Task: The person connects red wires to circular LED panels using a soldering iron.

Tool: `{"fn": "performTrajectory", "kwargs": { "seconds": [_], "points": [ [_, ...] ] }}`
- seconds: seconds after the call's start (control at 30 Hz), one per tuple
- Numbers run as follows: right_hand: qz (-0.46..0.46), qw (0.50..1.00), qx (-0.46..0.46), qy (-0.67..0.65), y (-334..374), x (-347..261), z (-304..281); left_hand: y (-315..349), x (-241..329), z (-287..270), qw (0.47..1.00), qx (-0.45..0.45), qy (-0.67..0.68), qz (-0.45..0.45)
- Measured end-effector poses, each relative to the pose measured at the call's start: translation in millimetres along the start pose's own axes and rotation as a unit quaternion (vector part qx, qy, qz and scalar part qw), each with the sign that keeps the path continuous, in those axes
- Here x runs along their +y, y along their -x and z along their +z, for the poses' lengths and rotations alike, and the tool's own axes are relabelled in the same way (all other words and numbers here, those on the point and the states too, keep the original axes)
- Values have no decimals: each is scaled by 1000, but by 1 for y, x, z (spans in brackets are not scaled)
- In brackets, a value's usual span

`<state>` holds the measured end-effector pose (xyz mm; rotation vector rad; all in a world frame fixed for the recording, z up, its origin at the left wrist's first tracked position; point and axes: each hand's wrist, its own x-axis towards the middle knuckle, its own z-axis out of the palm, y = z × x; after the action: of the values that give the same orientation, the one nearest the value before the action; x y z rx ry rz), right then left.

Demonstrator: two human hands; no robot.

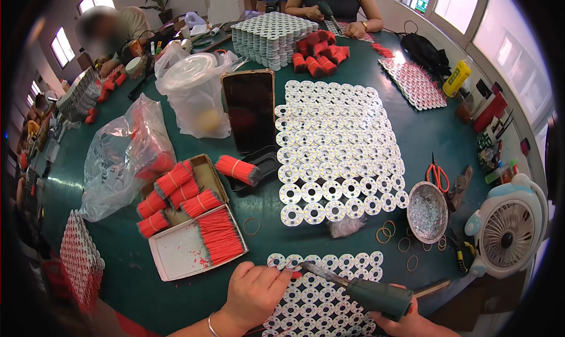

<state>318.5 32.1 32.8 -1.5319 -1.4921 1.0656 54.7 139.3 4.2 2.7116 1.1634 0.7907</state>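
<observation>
In front of me lies a panel of round white LED circuit boards [329, 296], joined in rows. My left hand [254, 291] is closed in a pinch over its upper left part, holding a short red wire [295, 274] at the fingertips. My right hand [399, 320] grips a green soldering gun [376, 296] from the right. The gun's metal tip points left and ends close to the red wire; whether they touch is too small to tell. An open white box [170, 256] left of my hand holds loose red wires [220, 237] and several banded bundles [175, 179].
Ahead lies a stack of white LED panels [338, 151], with an upright phone [250, 110] and plastic bags [126, 154] to its left. Rightward are a metal bowl [428, 212], orange scissors [436, 175], pliers [462, 251] and a small fan [507, 234]. Two other people sit beyond.
</observation>
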Motion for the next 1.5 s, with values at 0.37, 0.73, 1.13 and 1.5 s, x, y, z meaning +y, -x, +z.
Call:
{"fn": "performTrajectory", "kwargs": {
  "seconds": [0.37,0.73,1.13,1.5],
  "points": [
    [-123,987,-1,101,0,-11,-5,-1,3,0,1000,7,-8,7],
    [4,987,24,-159,20,9,-2,8,18,-19,998,-2,-8,-69],
    [-89,993,-14,73,21,-4,4,18,19,-7,996,6,-67,-57],
    [-89,993,-32,69,13,-7,10,21,15,-7,996,8,-63,-66]
  ]
}}
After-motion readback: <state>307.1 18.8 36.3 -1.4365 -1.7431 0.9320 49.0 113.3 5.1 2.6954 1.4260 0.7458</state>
